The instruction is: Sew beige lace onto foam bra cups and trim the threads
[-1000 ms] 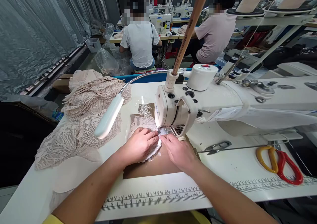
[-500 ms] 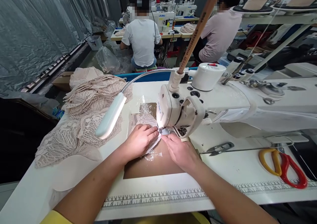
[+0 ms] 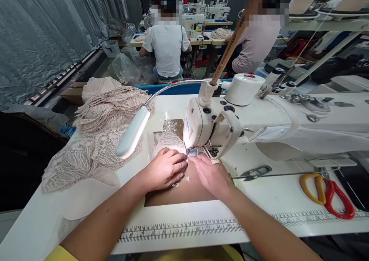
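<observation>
A beige lace piece [image 3: 165, 138] lies under the needle area of a white sewing machine [image 3: 198, 122], mostly behind the presser foot and my left hand. My left hand [image 3: 167, 169] grips its near edge with bent fingers pressed together, just left of the foot. On the other side, my right hand [image 3: 212, 175] pinches at the fabric edge close to the needle, thumb and forefinger together. What lies under the fingertips is partly hidden. Both hands rest over a brown patch [image 3: 184, 197] on the table.
Stacked lace pieces [image 3: 112, 109] lie left, beside a pale cup-shaped piece [image 3: 86, 199]. A lamp [image 3: 134, 132] arches over the work. Thread snips [image 3: 256, 172] and scissors with yellow and red handles [image 3: 325, 195] lie right. A ruler strip [image 3: 178, 230] runs along the front. Co-workers [image 3: 165, 49] sit ahead.
The lace piece has fed farther back under the foot, with less showing in front of it. My left hand has shifted slightly nearer me. The view has moved a little.
</observation>
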Available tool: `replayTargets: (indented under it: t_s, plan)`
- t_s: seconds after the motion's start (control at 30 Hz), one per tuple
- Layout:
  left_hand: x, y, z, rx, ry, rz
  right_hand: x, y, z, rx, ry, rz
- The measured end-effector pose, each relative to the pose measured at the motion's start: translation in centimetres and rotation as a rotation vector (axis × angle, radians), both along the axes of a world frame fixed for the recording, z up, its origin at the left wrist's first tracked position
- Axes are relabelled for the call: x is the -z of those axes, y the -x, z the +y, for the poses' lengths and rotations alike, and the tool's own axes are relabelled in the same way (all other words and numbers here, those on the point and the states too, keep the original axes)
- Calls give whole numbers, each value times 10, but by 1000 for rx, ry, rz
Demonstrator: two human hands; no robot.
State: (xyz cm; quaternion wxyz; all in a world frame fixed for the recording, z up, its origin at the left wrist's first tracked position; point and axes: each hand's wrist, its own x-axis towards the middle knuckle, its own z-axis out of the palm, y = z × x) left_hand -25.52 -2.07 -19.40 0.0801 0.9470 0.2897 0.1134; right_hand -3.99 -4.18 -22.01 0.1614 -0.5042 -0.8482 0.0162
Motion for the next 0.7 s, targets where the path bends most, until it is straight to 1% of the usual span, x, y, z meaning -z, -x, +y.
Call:
replayTargets:
  t_s: [0.13, 0.2, 0.43, 0.57, 0.7]
  plan:
    - [2, 4, 3, 56, -26, 16, -6, 3, -1, -62, 13, -66]
    - [4, 4, 4, 72, -38, 30, -8, 5, -2, -61, 3, -93]
    - [8, -4, 0, -44, -79, 28, -5, 10, -2, 14, -14, -157]
    - [8, -4, 1, -39, -69, 29, -3, 9, -1, 12, -21, -157]
    - [4, -2, 1, -33, -26, -14, -5, 7, -2, -27, -31, -126]
